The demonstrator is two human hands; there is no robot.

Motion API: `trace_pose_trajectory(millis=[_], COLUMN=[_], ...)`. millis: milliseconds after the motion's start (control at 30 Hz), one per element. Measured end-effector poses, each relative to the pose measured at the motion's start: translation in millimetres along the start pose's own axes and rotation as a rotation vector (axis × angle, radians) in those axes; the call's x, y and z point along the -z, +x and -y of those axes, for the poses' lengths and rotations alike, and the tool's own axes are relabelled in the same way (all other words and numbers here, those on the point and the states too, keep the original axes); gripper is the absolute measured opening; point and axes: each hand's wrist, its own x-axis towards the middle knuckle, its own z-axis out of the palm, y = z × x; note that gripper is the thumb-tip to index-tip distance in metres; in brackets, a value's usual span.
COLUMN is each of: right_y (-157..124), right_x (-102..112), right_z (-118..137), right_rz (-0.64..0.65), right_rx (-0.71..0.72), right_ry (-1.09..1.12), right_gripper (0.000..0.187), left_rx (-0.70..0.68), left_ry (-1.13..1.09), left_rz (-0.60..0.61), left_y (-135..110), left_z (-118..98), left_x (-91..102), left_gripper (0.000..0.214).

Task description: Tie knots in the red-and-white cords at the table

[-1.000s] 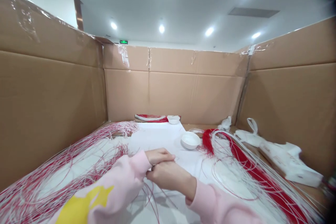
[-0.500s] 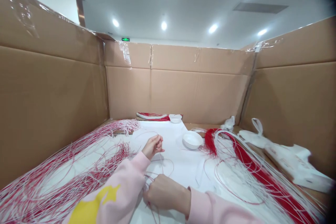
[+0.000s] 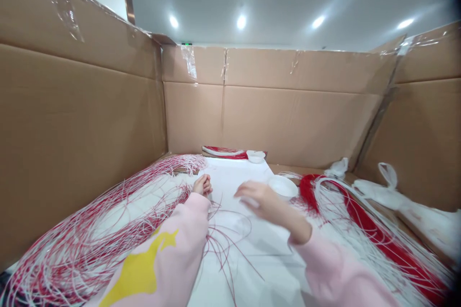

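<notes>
Handle strand by strand, against tangling: loose reddish cords [image 3: 225,241], fanned on the tabletop [image 3: 266,261] between pink sleeves [image 3: 183,244], with left hand [image 3: 202,184] in a closed grip, apparently on one strand, and right hand [image 3: 262,201] loosely spread, seemingly bare, near a white bowl [image 3: 284,185].

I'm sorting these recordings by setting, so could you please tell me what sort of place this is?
Probably a makeshift indoor work booth: cardboard walls stand on three sides, red and white strands lie in bundles, and ceiling lights shine overhead.
</notes>
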Motion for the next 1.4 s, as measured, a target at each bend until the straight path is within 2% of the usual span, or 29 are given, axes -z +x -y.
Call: trace_pose_trajectory(millis=[67,100,167,233,300,400,533,733,867,1033,1200,1400], right_y=[-5,-10,-21,-32,-39,-40,-35,-35,-38,-38,-44,-64], right_x=[23,31,35,26,10,-16,-33,-37,-38,-27,-24,-67], right_z=[-46,-69,-109,-137,-152,-162,-167,-170,-170,-165,-133,-77], right_rz=[-0.020,0.001,0.058,0.156,0.258,0.359,0.415,0.394,0.294,0.085,-0.124,-0.178], right_rx=[-0.409,-0.510,-0.637,-0.747,-0.834,-0.930,-0.981,-0.981,-0.975,-0.911,-0.774,-0.660], right_ry=[-0.041,-0.060,-0.081,-0.082,-0.069,-0.054,-0.038,-0.018,-0.033,-0.036,0.062,0.270], right_gripper=[0.023,0.023,0.020,0.014,0.019,0.025,0.026,0.026,0.027,0.026,0.021,0.017], left_rx=[0.007,0.011,0.022,0.042,0.068,0.100,0.111,0.128,0.133,0.129,0.131,0.144], left_ry=[-0.003,-0.004,-0.009,-0.014,-0.017,-0.019,-0.015,-0.016,-0.033,-0.037,-0.024,0.012], left_rz=[-0.027,-0.035,-0.036,-0.024,-0.008,0.006,0.005,0.000,-0.002,0.006,0.012,-0.005], left_y=[3,5,6,7,6,5,5,6,5,6,10,10], left_z=[0,0,0,-1,-1,-2,-3,-4,-5,-5,-4,1], left_x=[7.4,9.5,11.1,10.5,8.9,7.2,7.2,6.7,4.7,7.1,11.6,12.7], left_gripper=[0.025,0.025,0.023,0.021,0.019,0.018,0.019,0.019,0.018,0.016,0.017,0.016])
